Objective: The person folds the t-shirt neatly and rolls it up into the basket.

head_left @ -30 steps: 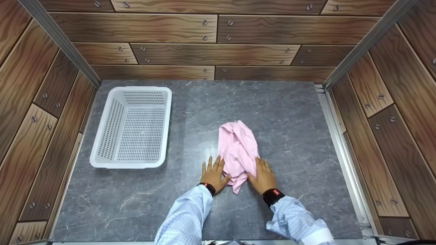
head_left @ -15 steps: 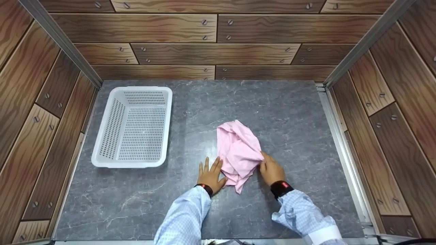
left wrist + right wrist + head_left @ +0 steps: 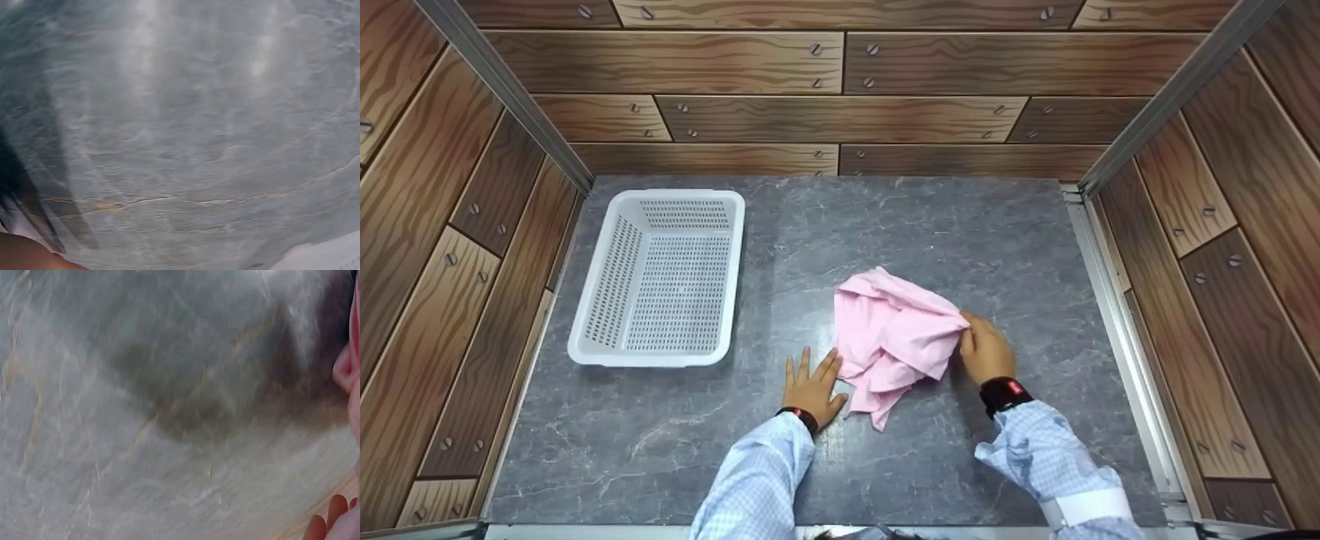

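Observation:
A crumpled pink cloth (image 3: pixel 889 330) lies right of centre on the grey marbled table. My right hand (image 3: pixel 988 351) pinches its right edge between thumb and fingers and draws that edge outward. At the cloth's lower left, my left hand (image 3: pixel 813 390) lies on the table with fingers spread, the fingertips touching or close beside the cloth's edge. In the right wrist view, a strip of the pink cloth (image 3: pixel 354 326) and some fingertips (image 3: pixel 337 509) show at the right border. Mostly tabletop fills the left wrist view, with a bit of the left hand (image 3: pixel 28 253) in the lower corner.
A white perforated plastic basket (image 3: pixel 682 292) stands on the left part of the marbled table (image 3: pixel 660 442); nothing shows inside it. Wood-patterned walls (image 3: pixel 750 67) close off the back and both sides, with metal rails (image 3: pixel 1117 337) along the edges.
My right hand has gone from lying flat by the cloth to pinching its edge, and has moved right and away from me, spreading the cloth wider. My left hand has shifted slightly left.

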A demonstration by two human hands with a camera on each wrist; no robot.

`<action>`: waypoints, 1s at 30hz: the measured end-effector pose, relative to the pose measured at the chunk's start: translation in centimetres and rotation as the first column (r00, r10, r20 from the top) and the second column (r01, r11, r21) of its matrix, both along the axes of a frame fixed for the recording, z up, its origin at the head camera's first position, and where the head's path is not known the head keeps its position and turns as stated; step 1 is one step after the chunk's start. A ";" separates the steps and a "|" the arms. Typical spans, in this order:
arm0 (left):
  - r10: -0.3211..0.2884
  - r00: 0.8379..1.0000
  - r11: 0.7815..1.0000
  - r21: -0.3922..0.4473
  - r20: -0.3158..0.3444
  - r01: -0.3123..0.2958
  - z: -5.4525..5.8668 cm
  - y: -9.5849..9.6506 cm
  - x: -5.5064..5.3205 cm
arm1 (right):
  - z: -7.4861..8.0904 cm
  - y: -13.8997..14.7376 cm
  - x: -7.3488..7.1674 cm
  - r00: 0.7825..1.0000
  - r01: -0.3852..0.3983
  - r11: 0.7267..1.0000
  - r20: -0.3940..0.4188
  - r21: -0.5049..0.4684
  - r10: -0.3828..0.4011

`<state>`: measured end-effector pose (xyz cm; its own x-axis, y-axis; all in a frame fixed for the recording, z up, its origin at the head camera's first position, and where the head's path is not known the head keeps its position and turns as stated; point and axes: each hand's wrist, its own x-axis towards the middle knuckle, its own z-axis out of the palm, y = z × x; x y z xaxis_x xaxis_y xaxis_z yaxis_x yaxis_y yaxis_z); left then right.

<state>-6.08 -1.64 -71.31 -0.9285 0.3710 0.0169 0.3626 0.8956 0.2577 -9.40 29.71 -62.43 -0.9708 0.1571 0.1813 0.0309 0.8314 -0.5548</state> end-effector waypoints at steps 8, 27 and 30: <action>0.040 0.998 0.997 -0.063 0.052 -0.037 0.4 -1.3 -0.5 | 1.2 1.8 -1.4 1.000 0.025 1.000 -0.002 0.009 -0.025; 0.083 0.992 0.995 0.039 0.093 -0.087 1.4 -1.3 -0.9 | -2.1 2.8 -0.1 0.985 0.056 0.995 0.156 0.088 -0.069; 0.107 0.989 0.987 0.112 0.101 -0.118 1.8 -0.8 -1.3 | -2.6 2.3 0.5 0.984 0.071 0.995 0.157 0.069 -0.081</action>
<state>-7.36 -2.44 -69.51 -0.9637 0.2648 -0.0354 0.2304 0.8910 0.3911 -8.85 32.06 -65.07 -0.9737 0.2249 0.0371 0.1793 0.8563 -0.4844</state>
